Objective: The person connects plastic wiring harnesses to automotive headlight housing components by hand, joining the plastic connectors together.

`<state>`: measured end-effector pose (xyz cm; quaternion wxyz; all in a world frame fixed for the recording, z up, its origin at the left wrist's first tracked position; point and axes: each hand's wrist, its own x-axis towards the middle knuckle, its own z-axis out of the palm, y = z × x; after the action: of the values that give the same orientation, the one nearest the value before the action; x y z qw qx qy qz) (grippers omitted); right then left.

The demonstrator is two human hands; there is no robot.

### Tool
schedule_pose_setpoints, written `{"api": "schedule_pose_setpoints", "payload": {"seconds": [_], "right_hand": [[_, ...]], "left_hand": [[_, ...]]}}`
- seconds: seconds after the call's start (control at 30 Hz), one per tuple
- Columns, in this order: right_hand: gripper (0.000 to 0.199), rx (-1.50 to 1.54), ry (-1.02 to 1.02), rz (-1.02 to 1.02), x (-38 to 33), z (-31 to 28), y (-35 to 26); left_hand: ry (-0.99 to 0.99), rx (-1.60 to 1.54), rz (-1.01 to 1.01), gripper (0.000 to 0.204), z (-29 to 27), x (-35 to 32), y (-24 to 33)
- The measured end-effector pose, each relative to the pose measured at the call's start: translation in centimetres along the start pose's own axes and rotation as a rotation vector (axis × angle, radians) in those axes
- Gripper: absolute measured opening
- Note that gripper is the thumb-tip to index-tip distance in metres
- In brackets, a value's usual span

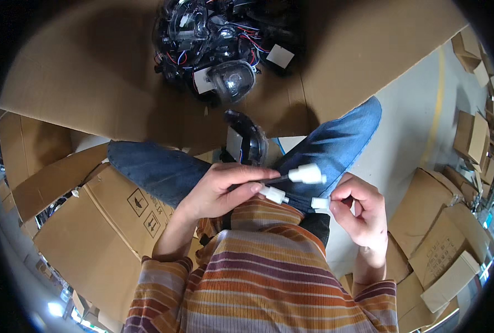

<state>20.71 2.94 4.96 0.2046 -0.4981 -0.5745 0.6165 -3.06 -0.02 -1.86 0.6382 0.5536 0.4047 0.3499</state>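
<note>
My left hand (222,191) has its grip closed on a thin black cable ending in two white plastic plug connectors (307,174), held over my blue-jeaned lap. My right hand (363,208) pinches a small white plastic connector block (319,203) just beside them. A black clear-lensed lamp unit (251,141) rests between my knees.

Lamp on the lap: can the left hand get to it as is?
Probably not freely: the left hand is closed on white connectors. The lamp lies just beyond its fingers, nothing between.
</note>
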Motion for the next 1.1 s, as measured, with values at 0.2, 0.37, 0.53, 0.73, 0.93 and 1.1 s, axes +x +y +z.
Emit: {"api": "schedule_pose_setpoints", "payload": {"seconds": [0.2,0.37,0.53,0.73,0.93,1.1], "right_hand": [[0.011,0.056,-0.019,-0.084,0.1,-0.5,-0.3],[0.012,0.007,-0.020,-0.144,0.7,-0.8,-0.5],[0.012,0.022,-0.055,-0.175,0.9,-0.6,-0.3],[0.011,-0.131,-0.104,-0.150,0.7,-0.7,-0.4],[0.010,-0.129,-0.129,-0.132,0.4,-0.9,-0.2],[0.010,-0.051,-0.194,-0.154,0.6,-1.0,0.3]], "left_hand": [[-0.048,-0.161,-0.070,0.016,-0.2,-0.4,-0.1],[-0.126,-0.290,-0.093,0.015,-0.9,-0.6,-0.1],[-0.293,-0.111,-0.040,0.015,-1.4,-0.1,0.2],[-0.273,-0.146,-0.008,0.015,-1.5,-0.3,0.1],[-0.316,-0.178,-0.128,0.017,-1.3,0.0,-0.2],[-0.383,-0.278,-0.091,0.018,-1.2,0.0,-0.4]]}}
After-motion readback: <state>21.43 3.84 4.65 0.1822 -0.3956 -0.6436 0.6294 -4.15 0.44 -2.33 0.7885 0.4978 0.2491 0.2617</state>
